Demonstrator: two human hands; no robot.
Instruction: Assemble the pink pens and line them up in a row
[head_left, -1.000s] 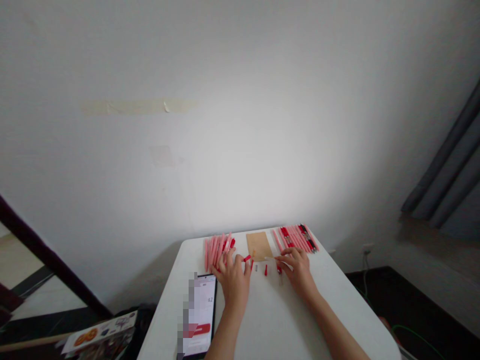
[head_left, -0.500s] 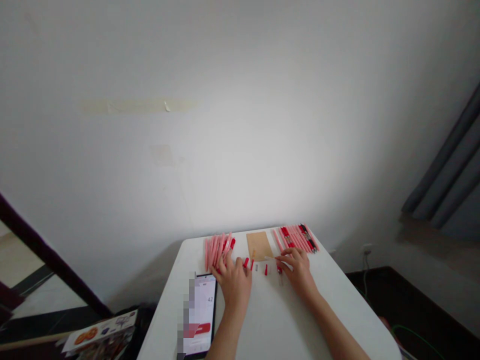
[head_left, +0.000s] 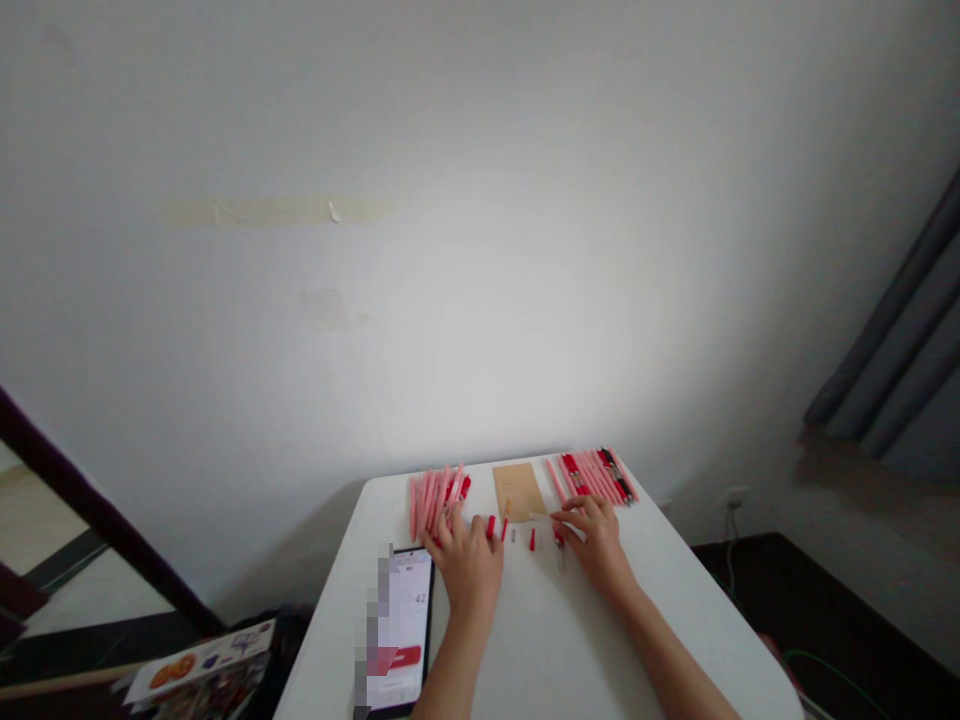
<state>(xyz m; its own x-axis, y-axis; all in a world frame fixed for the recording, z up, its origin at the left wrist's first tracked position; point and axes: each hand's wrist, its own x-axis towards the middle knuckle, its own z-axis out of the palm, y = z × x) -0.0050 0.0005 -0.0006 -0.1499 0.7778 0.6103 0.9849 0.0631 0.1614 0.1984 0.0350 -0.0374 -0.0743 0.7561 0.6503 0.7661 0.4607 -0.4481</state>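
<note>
My left hand (head_left: 466, 556) lies on the white table (head_left: 540, 640) with fingers spread, its tips at a pile of pink pen barrels (head_left: 433, 497). A small red cap (head_left: 491, 526) sits just right of its fingers. My right hand (head_left: 596, 545) is curled in a pinch on a thin pale refill (head_left: 541, 517) that points left. Small red and grey pen parts (head_left: 532, 540) lie between the two hands. A brown card (head_left: 518, 490) rests behind them.
A row of pink and red pens (head_left: 592, 475) lies at the table's far right. A phone (head_left: 400, 640) with a lit screen lies left of my left arm. A white wall stands close behind. A printed box (head_left: 196, 665) sits on the floor at left, a grey curtain (head_left: 900, 350) at right.
My left hand has set the red cap down on the table and flattened, fingers now reaching the pink barrels. My right hand has hardly moved.
</note>
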